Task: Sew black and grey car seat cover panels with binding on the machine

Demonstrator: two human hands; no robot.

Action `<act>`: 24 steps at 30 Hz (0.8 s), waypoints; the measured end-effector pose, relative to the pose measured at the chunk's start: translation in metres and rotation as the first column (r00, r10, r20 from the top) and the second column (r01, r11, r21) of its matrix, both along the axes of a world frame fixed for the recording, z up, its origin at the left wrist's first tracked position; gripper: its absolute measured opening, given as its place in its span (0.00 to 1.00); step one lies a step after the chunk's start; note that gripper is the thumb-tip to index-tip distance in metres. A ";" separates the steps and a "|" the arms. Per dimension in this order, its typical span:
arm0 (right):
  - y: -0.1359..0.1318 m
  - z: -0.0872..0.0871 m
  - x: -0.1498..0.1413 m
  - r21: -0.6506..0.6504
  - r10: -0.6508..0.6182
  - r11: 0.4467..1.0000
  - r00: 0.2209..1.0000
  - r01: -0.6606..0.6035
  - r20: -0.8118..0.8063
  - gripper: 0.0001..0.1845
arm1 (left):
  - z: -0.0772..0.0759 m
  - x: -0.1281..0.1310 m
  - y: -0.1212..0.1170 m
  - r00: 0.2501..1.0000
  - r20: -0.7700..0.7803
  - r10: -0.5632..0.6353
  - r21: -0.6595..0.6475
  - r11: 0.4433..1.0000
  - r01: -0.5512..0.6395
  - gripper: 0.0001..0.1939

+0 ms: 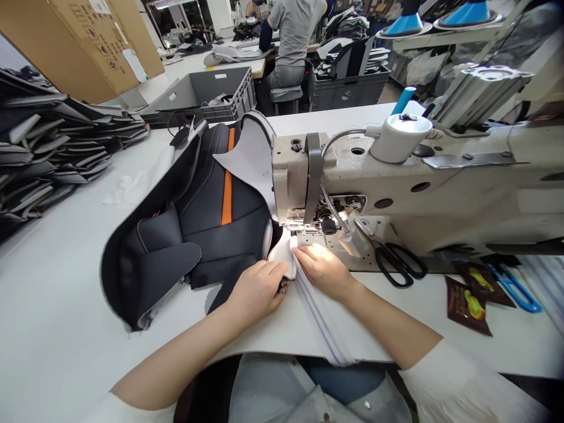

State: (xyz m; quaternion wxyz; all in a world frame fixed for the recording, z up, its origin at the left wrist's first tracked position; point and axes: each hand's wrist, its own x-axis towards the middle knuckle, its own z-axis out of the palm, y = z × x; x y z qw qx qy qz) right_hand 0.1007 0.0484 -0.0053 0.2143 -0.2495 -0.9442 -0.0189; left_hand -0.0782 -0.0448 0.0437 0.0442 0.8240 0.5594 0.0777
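A black seat cover (247, 202) with an orange stripe spreads to the left of the sewing machine (304, 170). Its pale grey backing is turned up near the machine head. My left hand (259, 288) is closed on the cover's edge, just in front of the lit needle area. Close by on the right, my right hand (324, 270) pinches a white fabric strip (319, 320) with bluish lines, which trails down over the table's front edge. Both hands' fingertips are near the presser foot, and the needle itself is too small to make out.
Black-handled scissors (399, 264) lie by the machine's base. Brown packets (469, 305) and a blue-handled tool (517, 291) are to the right. Stacked dark pieces (48, 153) fill the far left. Beyond the table stand a grey crate (211, 88) and a seated person (293, 41).
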 end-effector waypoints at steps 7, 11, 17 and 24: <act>0.003 0.001 0.001 0.009 0.018 1.000 0.999 -0.018 -0.047 0.13 | -0.014 0.008 0.012 0.999 -0.051 0.020 -0.031 0.999 -0.022 0.18; 0.004 0.002 0.000 -0.011 0.003 1.000 0.999 -0.004 -0.044 0.13 | -0.018 0.003 0.015 0.998 -0.055 0.021 0.013 1.000 -0.020 0.23; 0.005 -0.003 0.002 -0.130 0.018 0.991 0.992 -0.034 -0.121 0.15 | -0.021 -0.009 0.025 0.999 0.043 0.018 0.007 1.000 -0.018 0.20; 0.007 -0.005 -0.001 -0.138 0.014 0.990 0.991 -0.033 -0.134 0.17 | -0.027 -0.005 0.042 0.993 -0.099 0.065 0.013 0.998 -0.064 0.23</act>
